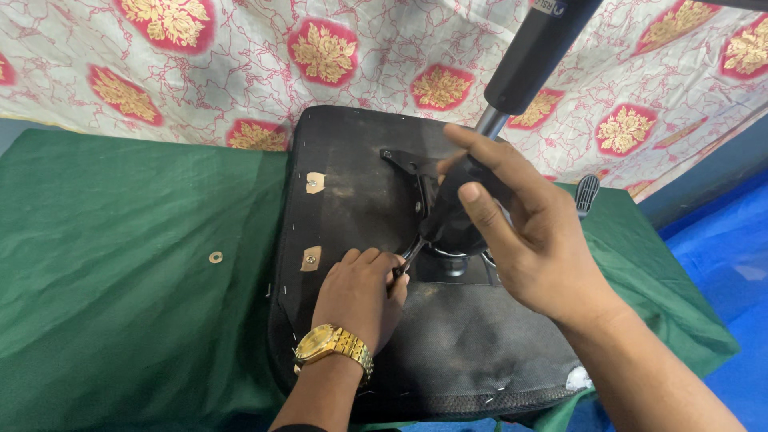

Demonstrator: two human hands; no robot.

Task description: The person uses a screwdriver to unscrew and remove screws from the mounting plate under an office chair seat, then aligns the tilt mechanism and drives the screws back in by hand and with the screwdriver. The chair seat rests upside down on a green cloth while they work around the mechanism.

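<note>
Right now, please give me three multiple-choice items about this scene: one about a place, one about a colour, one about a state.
1. Where does the small washer lie?
A. on the green cloth
B. on the seat underside
C. on the blue floor

2. What colour is the wristwatch?
A. silver
B. gold
C. black

3. What is the left hand doing?
A. resting open
B. gripping a thin lever
C. pointing

Answers: 1 A, it lies apart on the cloth left of the seat; 2 B, the band and case look gold; 3 B, the fingers curl around the lever.
</note>
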